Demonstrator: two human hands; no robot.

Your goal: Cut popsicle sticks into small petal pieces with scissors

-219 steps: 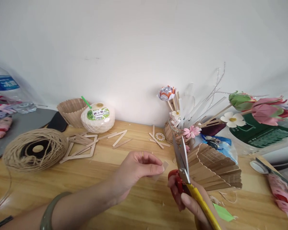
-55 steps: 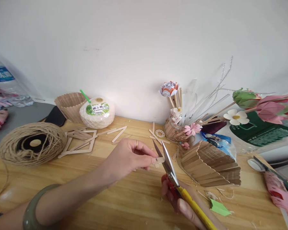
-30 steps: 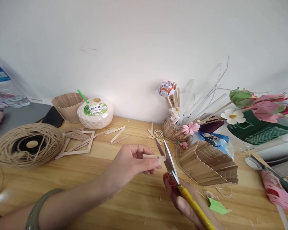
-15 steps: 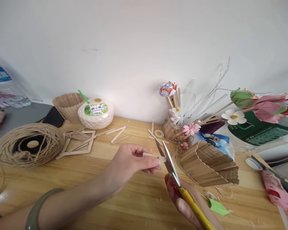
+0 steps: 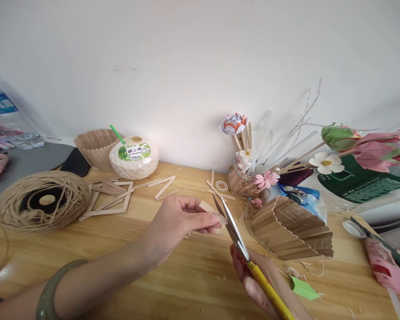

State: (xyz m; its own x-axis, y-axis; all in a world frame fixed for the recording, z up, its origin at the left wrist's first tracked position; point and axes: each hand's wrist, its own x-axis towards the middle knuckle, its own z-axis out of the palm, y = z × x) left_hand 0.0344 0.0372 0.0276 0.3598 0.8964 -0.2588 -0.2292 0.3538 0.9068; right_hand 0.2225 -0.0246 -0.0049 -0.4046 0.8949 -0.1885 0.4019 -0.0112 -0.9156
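My left hand (image 5: 178, 220) pinches a short, pale craft-stick piece (image 5: 207, 207) between thumb and fingers. The piece's rounded end pokes out past the thumb at the scissor blades. My right hand (image 5: 251, 284) is wrapped round scissors (image 5: 237, 238) with yellow handles, their blades slightly apart and pointing up and away from me. Whether the blades bite into the wood I cannot tell. Loose craft sticks (image 5: 165, 187) lie on the table beyond my left hand. A basket of craft sticks (image 5: 286, 231) rests tilted to the right of the scissors.
A twine ball (image 5: 11, 204), a second stick basket (image 5: 95, 149) and a white coconut (image 5: 133, 166) with a green straw stand at left. At the back right is a bark-like pot (image 5: 242, 183) of paper flowers. Green paper (image 5: 304, 289) lies near my right wrist.
The scissor blades have drawn closer together. My left hand has shifted slightly left and turned the stick piece, so its upper end slants up more.
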